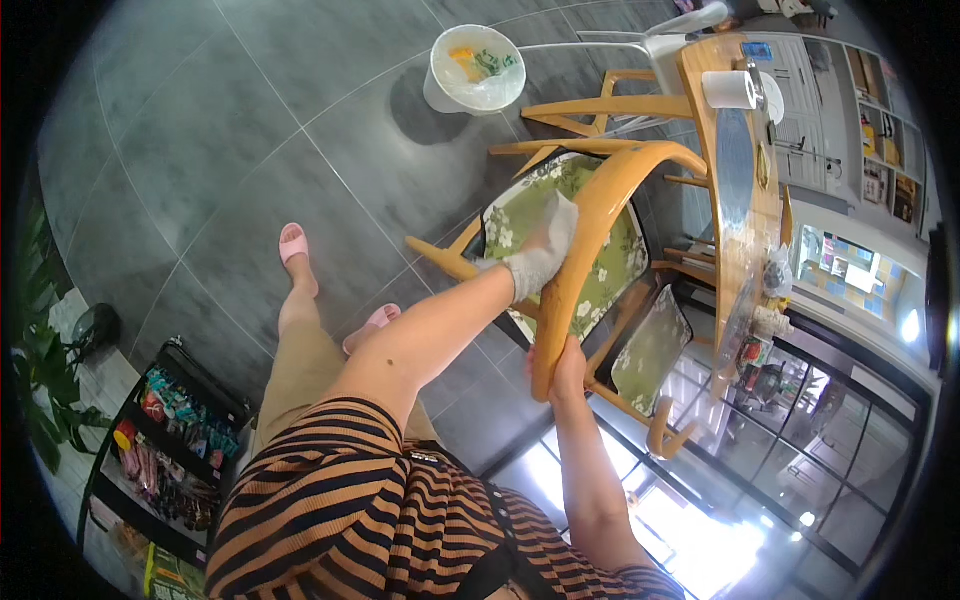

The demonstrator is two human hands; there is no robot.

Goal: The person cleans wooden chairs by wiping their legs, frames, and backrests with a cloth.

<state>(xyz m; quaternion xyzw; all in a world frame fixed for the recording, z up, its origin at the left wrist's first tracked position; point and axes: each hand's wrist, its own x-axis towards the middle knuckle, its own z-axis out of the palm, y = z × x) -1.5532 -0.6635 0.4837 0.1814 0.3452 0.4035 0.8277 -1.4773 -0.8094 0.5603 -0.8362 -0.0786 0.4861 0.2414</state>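
A wooden chair with a curved top rail (600, 199) and a green floral seat (517, 195) stands before me. My left hand (541, 244), blurred, lies against the inner side of the rail with a grey-white cloth (562, 221) around it; the fabric also covers the wrist, and the fingers are largely hidden. Close to the rail's lower end, my right hand (568, 369) grips the wood, its fingers partly hidden behind it.
A lined white bin (476, 101) stands on the grey tiled floor. Beyond the chair is a wooden table (705, 97) with a paper roll (729, 90). Another floral chair (651, 352) is at the right. A black rack (169, 427) with packets and a plant (52, 382) stand at left.
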